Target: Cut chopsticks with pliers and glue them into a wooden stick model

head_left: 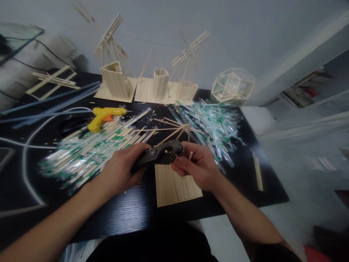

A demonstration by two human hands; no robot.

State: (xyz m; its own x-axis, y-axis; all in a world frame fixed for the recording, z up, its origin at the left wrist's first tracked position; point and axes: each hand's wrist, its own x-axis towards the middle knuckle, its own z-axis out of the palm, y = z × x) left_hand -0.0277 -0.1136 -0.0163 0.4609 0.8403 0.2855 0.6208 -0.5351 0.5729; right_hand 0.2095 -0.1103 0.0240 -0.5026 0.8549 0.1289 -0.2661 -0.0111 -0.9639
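The left hand grips dark pliers, their head against the right hand — which pinches a wooden stick; a slatted panel lies beneath — a yellow hot-glue gun beyond the left hand.

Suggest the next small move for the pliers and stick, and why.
Probably line up the wooden stick squarely with the jaws of the pliers before squeezing: the left grip holds the pliers with jaws parted, and the right grip pinches the stick close beside them. Whether it already sits between them is unclear.
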